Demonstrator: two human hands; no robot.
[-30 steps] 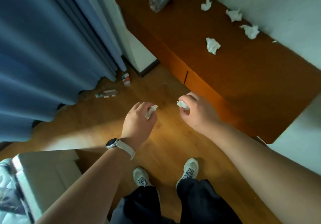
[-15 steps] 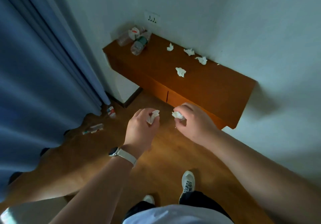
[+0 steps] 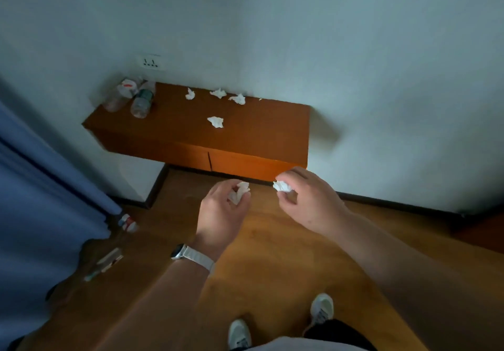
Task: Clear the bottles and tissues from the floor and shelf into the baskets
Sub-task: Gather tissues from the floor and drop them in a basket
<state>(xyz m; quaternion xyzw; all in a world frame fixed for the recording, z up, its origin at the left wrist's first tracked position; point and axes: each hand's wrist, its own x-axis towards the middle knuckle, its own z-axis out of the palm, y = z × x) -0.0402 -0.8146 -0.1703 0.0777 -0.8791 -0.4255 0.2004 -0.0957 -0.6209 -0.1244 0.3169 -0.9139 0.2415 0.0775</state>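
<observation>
A crumpled tissue (image 3: 240, 191) is pinched between the thumb and curled fingers of the left hand (image 3: 222, 209), just below the centre of the frame, and it sticks out at the hand's top edge. A second tissue (image 3: 281, 186) is gripped by the bent fingertips of the right hand (image 3: 308, 200), right of centre, and shows at that hand's upper left edge. The two hands are held near each other but apart, above the wooden floor (image 3: 272, 255). A watch (image 3: 191, 255) is worn on the left wrist.

Above the hands, in the middle of the frame, a brown shelf (image 3: 259, 138) is fixed to the wall. A row of three tissues (image 3: 218, 93) lies along its back edge, and a lone tissue (image 3: 215, 121) lies nearer its front; all are well apart from both hands. At the shelf's left end, a red-labelled bottle (image 3: 120, 95) and a green-labelled bottle (image 3: 142, 101) lie side by side.

At the lower left, a small bottle (image 3: 127, 222) lies by the hem of the blue curtain (image 3: 41, 200). Another fallen bottle (image 3: 105, 263) lies below it, well left of the left hand.
</observation>
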